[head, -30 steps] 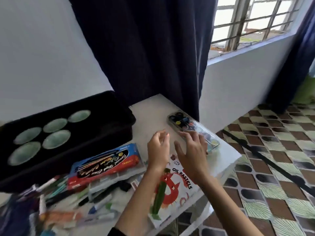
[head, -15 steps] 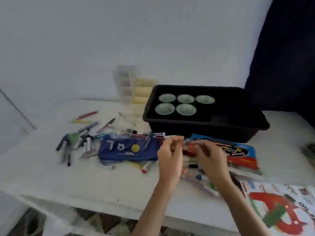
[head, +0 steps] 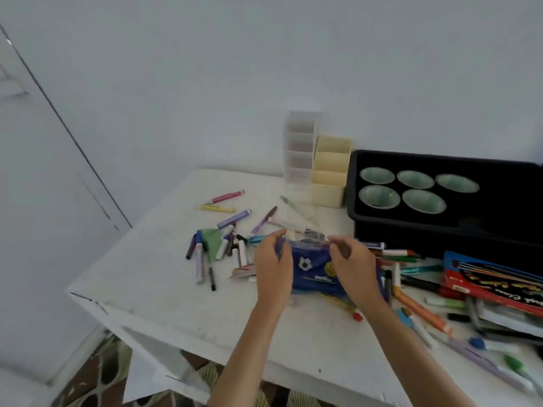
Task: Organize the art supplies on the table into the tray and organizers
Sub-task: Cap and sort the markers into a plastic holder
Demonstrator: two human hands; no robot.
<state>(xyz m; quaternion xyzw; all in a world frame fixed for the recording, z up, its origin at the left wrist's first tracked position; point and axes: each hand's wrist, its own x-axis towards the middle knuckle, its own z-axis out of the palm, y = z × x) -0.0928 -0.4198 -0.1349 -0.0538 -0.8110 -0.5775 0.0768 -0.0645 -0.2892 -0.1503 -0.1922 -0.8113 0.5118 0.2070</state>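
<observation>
Soft, even, cool-tinted light; only faint shadows on the white tabletop point(head: 164, 277). Focus is soft: print on the blue fabric pencil pouch point(head: 311, 271) is unreadable, and loose coloured markers point(head: 420, 311) near the tabletop's right edge smear. The black plastic tray point(head: 499, 218) swallows detail.

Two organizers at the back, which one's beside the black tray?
The cream organizer: opaque, right beside the black tray. The clear organizer stands on its other side, farther left.

On the table point(head: 164, 295), organizers point(head: 330, 174) stand just left of the tray point(head: 411, 230), the pouch point(head: 311, 271) before them among markers point(head: 205, 254).
</observation>
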